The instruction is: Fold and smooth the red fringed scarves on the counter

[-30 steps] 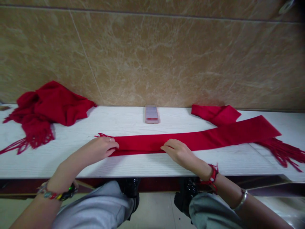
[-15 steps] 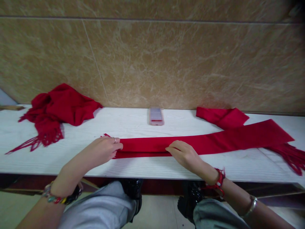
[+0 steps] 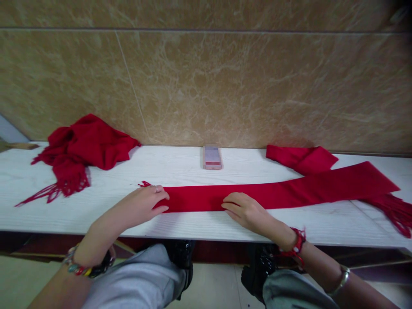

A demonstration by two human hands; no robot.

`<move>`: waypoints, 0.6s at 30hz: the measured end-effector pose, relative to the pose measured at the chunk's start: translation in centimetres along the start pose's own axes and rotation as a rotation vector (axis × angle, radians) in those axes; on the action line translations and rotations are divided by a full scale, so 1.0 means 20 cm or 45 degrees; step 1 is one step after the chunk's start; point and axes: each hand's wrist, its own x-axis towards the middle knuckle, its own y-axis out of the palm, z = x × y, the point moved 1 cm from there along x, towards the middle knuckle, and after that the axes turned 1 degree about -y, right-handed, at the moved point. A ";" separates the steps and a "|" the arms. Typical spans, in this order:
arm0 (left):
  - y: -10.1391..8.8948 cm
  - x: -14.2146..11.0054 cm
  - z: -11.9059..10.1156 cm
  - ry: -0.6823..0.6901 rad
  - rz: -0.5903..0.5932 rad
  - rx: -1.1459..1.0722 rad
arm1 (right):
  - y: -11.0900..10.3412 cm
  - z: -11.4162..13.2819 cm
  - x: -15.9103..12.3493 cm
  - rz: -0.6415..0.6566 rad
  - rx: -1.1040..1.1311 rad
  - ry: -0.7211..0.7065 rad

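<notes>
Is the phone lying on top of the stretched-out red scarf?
No, the phone lies on the bare white shelf near the wall, apart from the scarf under both hands.

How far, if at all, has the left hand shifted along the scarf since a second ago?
No. Against the phone, the left hand keeps its place on the scarf end; the view alone has drifted.

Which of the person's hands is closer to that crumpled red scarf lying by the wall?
Left. The left hand lies right of the crumpled scarf, apart from it; the right hand is farther right.
</notes>
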 end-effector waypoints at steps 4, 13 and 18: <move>0.10 0.11 -0.08 -0.070 -0.219 0.008 | 0.02 0.02 0.01 0.202 0.064 0.034; 0.26 0.14 -0.15 -0.097 0.138 -0.116 | 0.01 0.02 0.01 0.500 0.141 0.093; 0.22 0.16 -0.19 -0.133 0.142 -0.096 | 0.01 0.03 0.02 0.484 0.146 0.104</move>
